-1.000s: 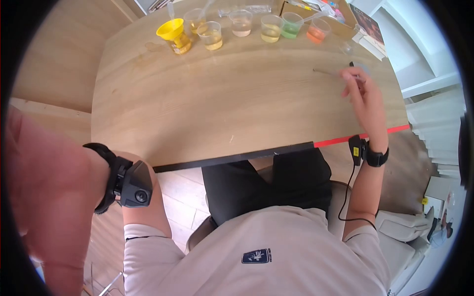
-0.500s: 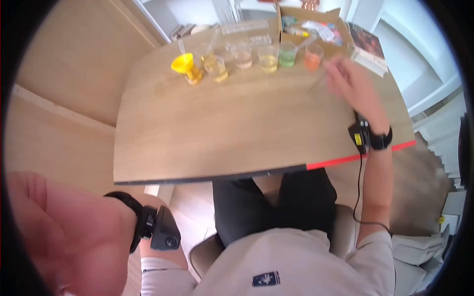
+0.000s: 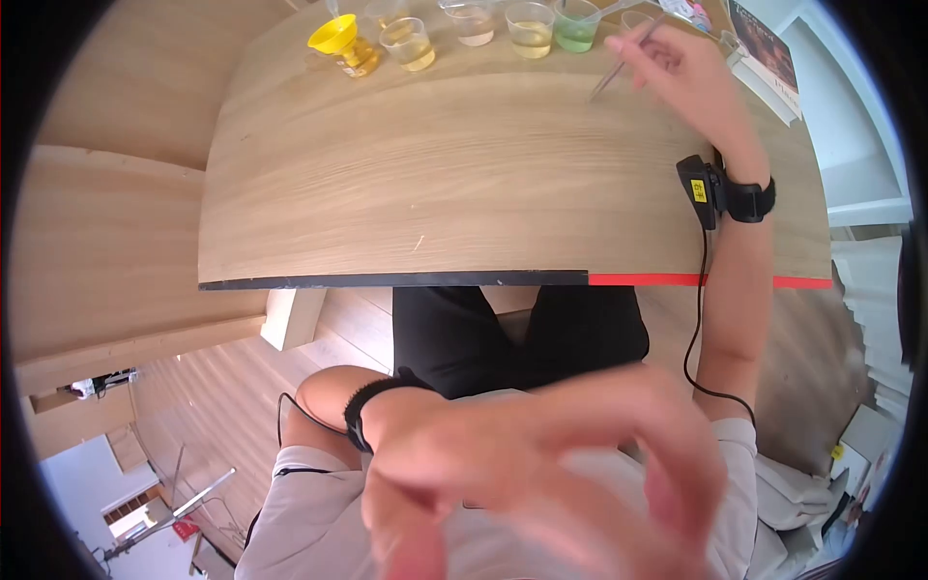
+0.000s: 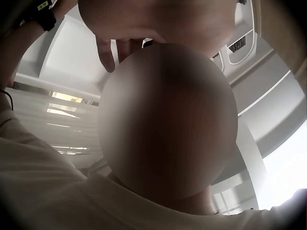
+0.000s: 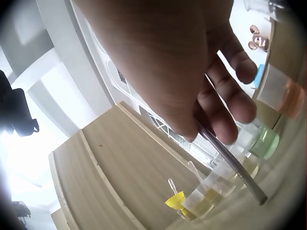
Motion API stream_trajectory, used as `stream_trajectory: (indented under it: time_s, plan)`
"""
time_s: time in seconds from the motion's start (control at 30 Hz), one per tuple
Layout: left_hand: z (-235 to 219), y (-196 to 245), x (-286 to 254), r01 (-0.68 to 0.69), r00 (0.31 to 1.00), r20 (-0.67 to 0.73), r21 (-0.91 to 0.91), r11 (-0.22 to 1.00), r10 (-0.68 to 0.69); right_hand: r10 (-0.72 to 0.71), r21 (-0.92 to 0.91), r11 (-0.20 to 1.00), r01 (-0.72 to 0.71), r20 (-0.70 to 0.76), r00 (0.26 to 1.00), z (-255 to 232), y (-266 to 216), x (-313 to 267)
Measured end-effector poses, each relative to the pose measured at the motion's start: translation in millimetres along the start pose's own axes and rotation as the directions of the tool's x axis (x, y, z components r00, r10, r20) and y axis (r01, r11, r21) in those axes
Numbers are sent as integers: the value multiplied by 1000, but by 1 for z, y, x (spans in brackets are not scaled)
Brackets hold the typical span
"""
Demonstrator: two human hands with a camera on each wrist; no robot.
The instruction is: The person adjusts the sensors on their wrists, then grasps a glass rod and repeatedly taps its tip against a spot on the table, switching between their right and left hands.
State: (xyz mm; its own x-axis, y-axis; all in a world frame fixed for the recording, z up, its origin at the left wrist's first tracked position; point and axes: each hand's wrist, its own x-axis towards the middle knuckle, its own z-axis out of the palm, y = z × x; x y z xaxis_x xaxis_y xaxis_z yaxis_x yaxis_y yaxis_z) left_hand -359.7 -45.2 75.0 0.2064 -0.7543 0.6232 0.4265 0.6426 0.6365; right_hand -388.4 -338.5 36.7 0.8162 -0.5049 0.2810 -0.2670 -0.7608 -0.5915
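My right hand pinches a thin metal rod between thumb and fingers over the far right of the table. In the right wrist view the rod slants down, its lower end close over the tabletop. Near this hand stand clear cups with green liquid and orange liquid. My left hand, blurred and close to the head camera, is raised in front of my chest with loosely bent fingers and nothing visible in them. The left wrist view shows that hand near my head.
Along the far side, several cups of pale liquid, one yellowish, stand in a row. A yellow funnel sits on a small jar at the far left. A book lies at the far right corner. A cable runs along my right arm.
My left hand has swung from the far left to the front of my chest. My right hand, with the rod, has moved away from me toward the cups. The head view has shifted.
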Motion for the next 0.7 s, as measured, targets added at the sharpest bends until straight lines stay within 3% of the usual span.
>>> stream_trajectory:
  time_s: [0.13,0.2,0.23,0.3,0.33,0.4,0.47,0.5,0.53,0.63,0.7]
  plan:
    - [-4,-11,12,60,998,21,-45,997,-59,42,192,981,-22,-97,994,-3,1,-6]
    - [-6,-15,17,83,996,29,-65,994,-82,52,4,999,-52,9,999,-4,10,-9]
    - [-8,-18,21,86,996,31,-76,993,-84,56,-5,998,-56,17,998,-3,12,-9]
    - [-20,-22,30,81,995,70,-85,993,-75,51,92,995,-38,-140,989,-3,7,-7]
    - [-21,-21,30,96,994,61,-93,991,-91,63,96,994,-51,-124,990,-4,-2,-9]
    - [-27,-18,28,129,991,49,-99,987,-125,118,-223,968,-114,5,993,-13,-20,-7]
    - [-40,-15,34,150,988,61,-98,984,-144,101,-107,989,-106,-50,994,5,3,-11]
    - [-72,-22,47,9,982,187,75,997,-23,80,2,997,-81,-123,989,8,13,-10]
    - [-99,3,54,245,950,176,86,966,-257,77,0,997,-77,-126,989,4,15,-8]
    - [-165,27,56,221,974,-69,521,824,-218,47,-75,995,-64,-212,976,-2,11,-8]
    - [-214,36,58,258,964,-195,536,804,-179,-22,-217,976,-11,-147,989,2,10,-11]
